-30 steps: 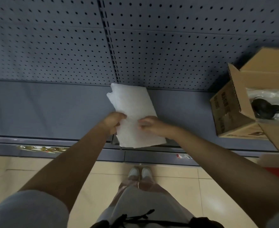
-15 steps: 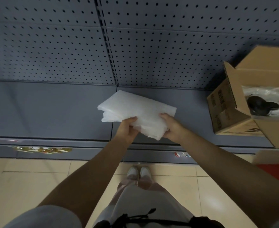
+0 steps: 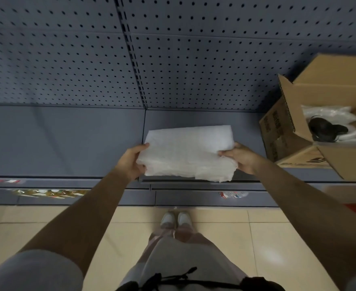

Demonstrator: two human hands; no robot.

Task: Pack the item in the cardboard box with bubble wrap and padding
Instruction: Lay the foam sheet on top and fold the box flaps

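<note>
Folded white padding (image 3: pixel 188 152) held level above the shelf (image 3: pixel 68 139), gripped at its left edge by the left hand (image 3: pixel 131 162) and at its right edge by the right hand (image 3: pixel 241 157); open box (image 3: pixel 288 131) well to the right.

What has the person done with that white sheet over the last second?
The folded white padding sheet was turned from standing end-on to lying crosswise. The left hand and right hand slid from near its middle out to its two short ends, gripping throughout. The cardboard box on the shelf, with the black item on white wrap inside, stayed put.
</note>
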